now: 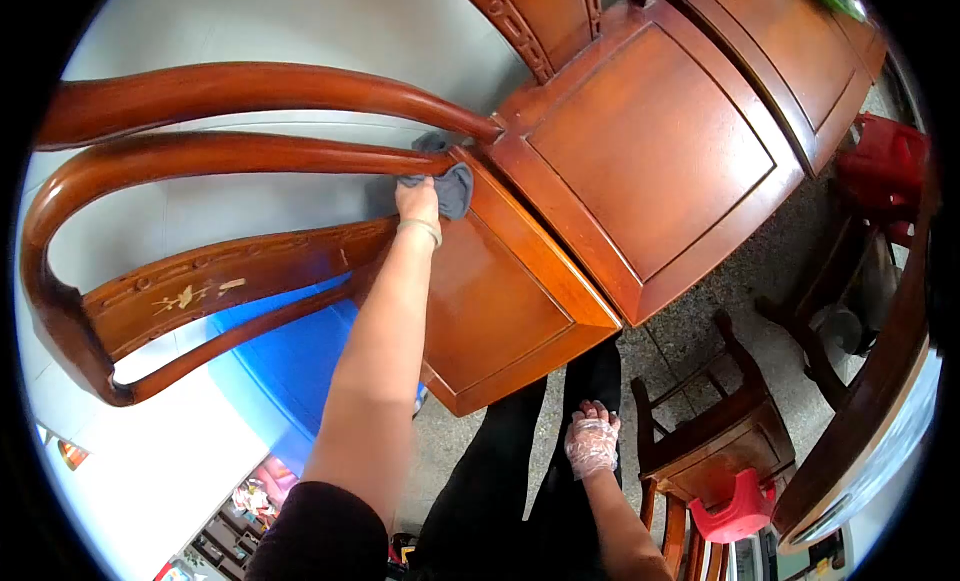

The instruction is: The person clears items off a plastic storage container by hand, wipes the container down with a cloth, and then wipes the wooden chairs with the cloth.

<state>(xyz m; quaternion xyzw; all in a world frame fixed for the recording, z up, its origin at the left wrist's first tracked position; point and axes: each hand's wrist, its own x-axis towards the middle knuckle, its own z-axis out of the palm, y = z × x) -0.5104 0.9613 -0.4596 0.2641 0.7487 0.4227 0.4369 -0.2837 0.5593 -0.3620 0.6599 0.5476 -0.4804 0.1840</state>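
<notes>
My left hand [418, 201] is closed around a dark grey cloth [456, 191]. It presses the cloth against the back corner of a brown wooden chair [490, 291], where the curved backrest rail [250, 153] meets the seat. Part of the cloth shows behind the rail. A pale band circles my left wrist. In a clear plastic glove, my right hand [592, 437] lies on my right leg near the knee, fingers spread and holding nothing.
A second wooden chair [650, 151] stands right beside the first, with another seat [790, 51] beyond it. Behind the backrest is a blue bin-like object [290, 361]. A small wooden chair [720, 451], a red plastic stool [735, 509] and a table edge [860, 441] are at right.
</notes>
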